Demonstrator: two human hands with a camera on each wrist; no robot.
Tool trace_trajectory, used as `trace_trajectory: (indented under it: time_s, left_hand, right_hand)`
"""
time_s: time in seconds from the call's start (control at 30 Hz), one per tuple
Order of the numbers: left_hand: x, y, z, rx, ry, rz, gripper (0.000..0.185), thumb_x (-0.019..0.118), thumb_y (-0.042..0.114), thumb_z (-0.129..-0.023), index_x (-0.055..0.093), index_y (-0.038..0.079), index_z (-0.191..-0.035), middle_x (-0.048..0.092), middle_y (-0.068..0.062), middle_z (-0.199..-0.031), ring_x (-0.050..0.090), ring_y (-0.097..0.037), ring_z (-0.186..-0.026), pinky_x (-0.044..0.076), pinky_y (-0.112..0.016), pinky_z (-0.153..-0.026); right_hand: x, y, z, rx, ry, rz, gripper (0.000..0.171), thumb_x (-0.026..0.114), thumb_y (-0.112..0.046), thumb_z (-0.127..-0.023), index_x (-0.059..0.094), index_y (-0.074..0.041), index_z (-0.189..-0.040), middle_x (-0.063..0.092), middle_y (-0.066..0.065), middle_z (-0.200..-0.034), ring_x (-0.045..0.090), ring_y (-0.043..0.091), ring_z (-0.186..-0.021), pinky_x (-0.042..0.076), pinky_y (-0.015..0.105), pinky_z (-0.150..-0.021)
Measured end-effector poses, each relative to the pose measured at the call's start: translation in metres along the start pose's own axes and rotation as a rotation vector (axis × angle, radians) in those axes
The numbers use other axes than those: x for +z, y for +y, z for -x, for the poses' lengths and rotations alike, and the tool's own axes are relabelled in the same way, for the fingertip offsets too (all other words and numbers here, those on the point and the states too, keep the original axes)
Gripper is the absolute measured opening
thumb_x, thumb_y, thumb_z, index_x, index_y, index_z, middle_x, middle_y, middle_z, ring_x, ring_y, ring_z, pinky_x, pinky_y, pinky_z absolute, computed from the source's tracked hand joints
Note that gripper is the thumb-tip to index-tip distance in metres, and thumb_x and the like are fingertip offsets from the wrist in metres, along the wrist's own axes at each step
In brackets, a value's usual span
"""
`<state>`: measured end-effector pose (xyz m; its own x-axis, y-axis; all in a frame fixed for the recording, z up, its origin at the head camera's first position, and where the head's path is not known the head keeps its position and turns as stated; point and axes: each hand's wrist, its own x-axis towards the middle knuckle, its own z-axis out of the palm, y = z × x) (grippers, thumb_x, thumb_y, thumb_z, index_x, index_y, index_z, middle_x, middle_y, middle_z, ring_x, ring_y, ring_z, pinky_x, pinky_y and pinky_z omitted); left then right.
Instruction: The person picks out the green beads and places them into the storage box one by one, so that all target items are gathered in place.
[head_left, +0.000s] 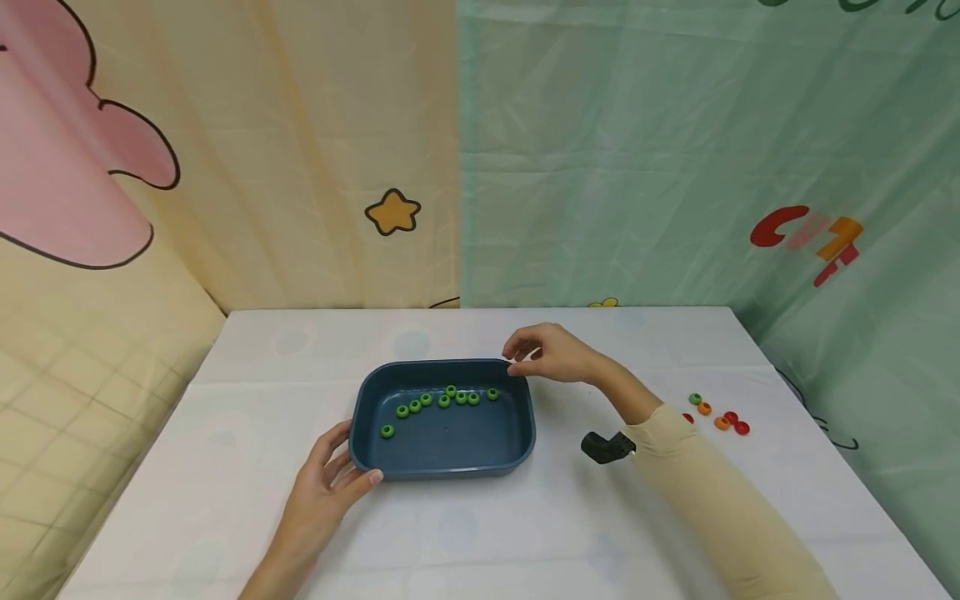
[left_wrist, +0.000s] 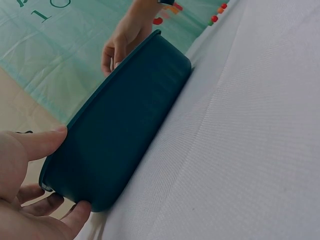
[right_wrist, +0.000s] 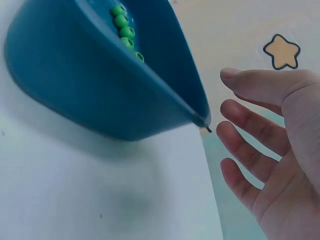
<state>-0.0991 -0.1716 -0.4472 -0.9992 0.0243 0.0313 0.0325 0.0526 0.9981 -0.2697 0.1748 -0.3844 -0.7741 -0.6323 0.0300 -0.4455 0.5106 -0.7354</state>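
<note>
White cloth table; cartoon curtains behind, blue tray central.

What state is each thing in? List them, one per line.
blue tray: flat on the table, open-topped, holding green rings.
green rings: loose in the tray, mostly toward its far side.
left hand: touching the tray's near left corner.
right hand: relaxed fingers at the tray's far right corner.
loose rings: scattered on the table, right.
</note>
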Motion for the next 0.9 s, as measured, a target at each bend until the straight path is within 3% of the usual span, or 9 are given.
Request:
trace_trajectory:
  time_s: [0.3,0.53,0.9]
  left_hand:
    - [-0.001,0.0,0.001,-0.005,0.001,-0.011,0.08,0.076,0.006,-0.076,0.031,0.012,-0.141,0.029,-0.007,-0.144,0.04,-0.031,-0.125,0.045,-0.022,-0.09]
    - [-0.003,0.002,0.001,-0.028,0.012,-0.017,0.079,0.076,0.007,-0.077,0.031,0.014,-0.142,0.029,-0.005,-0.143,0.04,-0.029,-0.125,0.045,-0.02,-0.089]
    - [-0.001,0.0,0.0,-0.003,-0.005,-0.004,0.079,0.075,0.004,-0.077,0.031,0.013,-0.142,0.029,-0.006,-0.143,0.04,-0.031,-0.125,0.045,-0.022,-0.09]
  right_hand:
    - [-0.007,0.012,0.021,0.025,0.04,-0.036,0.024,0.07,-0.013,-0.084,0.063,-0.005,-0.105,0.062,0.013,-0.104,0.059,0.023,-0.096,0.05,0.041,-0.085]
    - [-0.02,0.021,0.036,0.056,0.078,-0.002,0.02,0.072,-0.021,-0.083,0.065,-0.015,-0.102,0.063,0.005,-0.102,0.058,0.015,-0.094,0.05,0.036,-0.084]
    - [-0.039,0.04,0.075,0.136,0.139,0.018,0.023,0.072,-0.022,-0.083,0.064,-0.015,-0.103,0.062,0.007,-0.105,0.058,0.015,-0.096,0.05,0.036,-0.086]
